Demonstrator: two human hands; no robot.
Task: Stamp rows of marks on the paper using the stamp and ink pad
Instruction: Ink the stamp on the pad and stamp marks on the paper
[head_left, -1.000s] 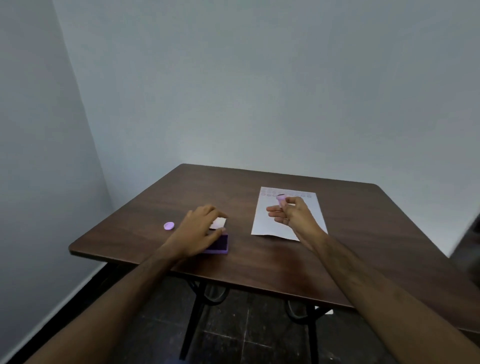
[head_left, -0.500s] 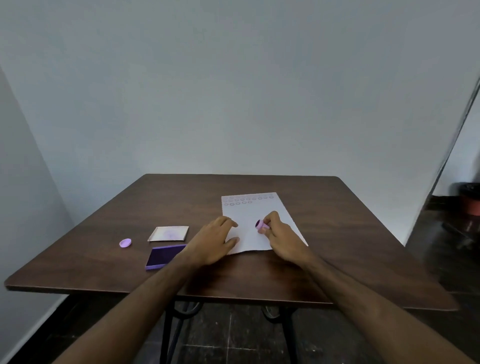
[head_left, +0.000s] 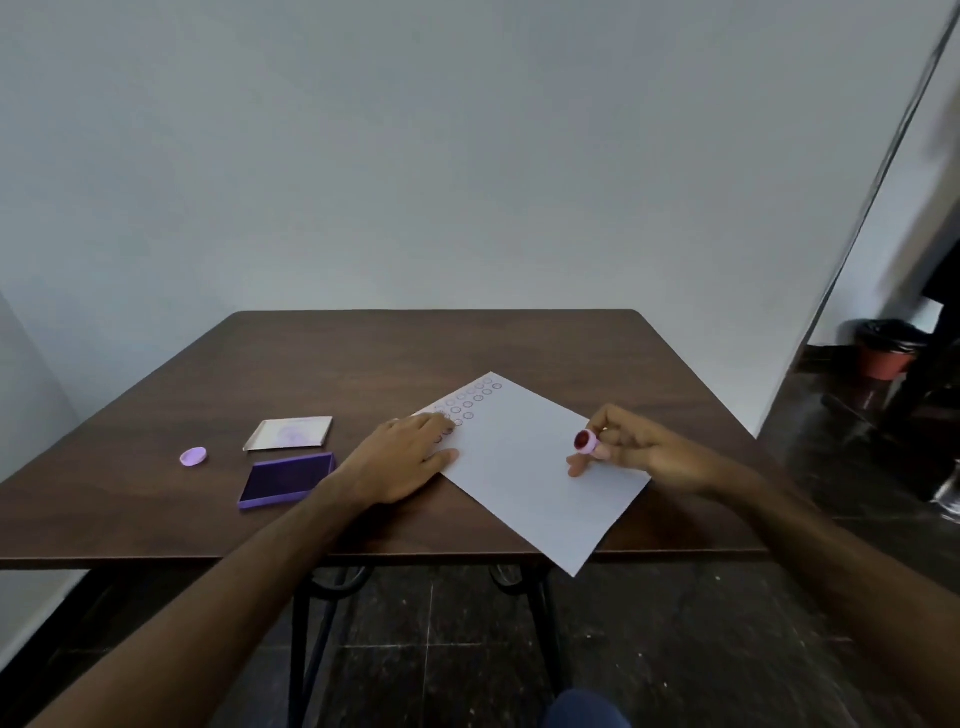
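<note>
A white paper (head_left: 524, 467) lies turned at an angle on the brown table (head_left: 363, 358), its near corner hanging over the front edge. Rows of small ring marks (head_left: 470, 402) run along its far left edge. My left hand (head_left: 402, 457) lies flat on the paper's left corner, fingers spread, covering some marks. My right hand (head_left: 636, 447) hovers over the paper's right side and pinches a small pink stamp (head_left: 586, 443), whose inked round face points left. The open purple ink pad (head_left: 285, 480) sits to the left of my left hand.
The ink pad's lid (head_left: 288, 434) lies just behind the pad, and a small lilac cap (head_left: 193, 457) lies further left. A plain wall stands close behind the table. At the right, a doorway shows a dark floor and a reddish pot (head_left: 885, 358).
The paper has been rotated and pulled toward the front edge, and more ring marks show. My left hand came off the ink pad onto the paper. My right hand shifted right with the stamp.
</note>
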